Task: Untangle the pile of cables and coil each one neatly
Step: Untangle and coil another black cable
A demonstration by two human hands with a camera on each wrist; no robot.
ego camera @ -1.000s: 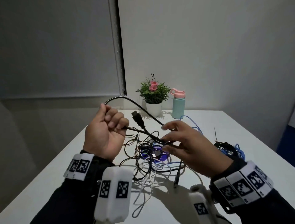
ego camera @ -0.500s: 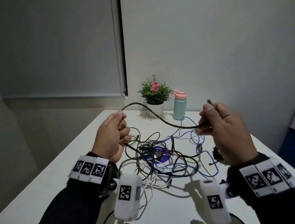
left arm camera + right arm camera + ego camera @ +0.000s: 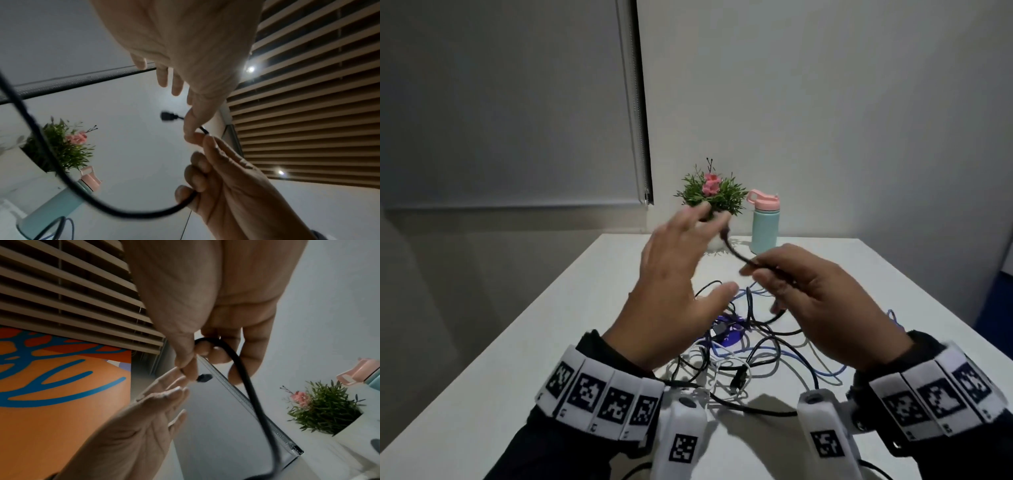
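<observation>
Right hand, centre right of the head view: closed around a black cable, plug end projecting past the fingertips. Left hand, centre: spread flat, fingers straight, holding nothing. Tangled pile of cables, lower centre, on the white table, beneath both hands.

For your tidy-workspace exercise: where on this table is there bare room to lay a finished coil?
Bare: the left strip of the table beside the cable pile, and the right edge beyond the blue cable. Crowded: the middle, under both hands, and the back by the plant and bottle.
</observation>
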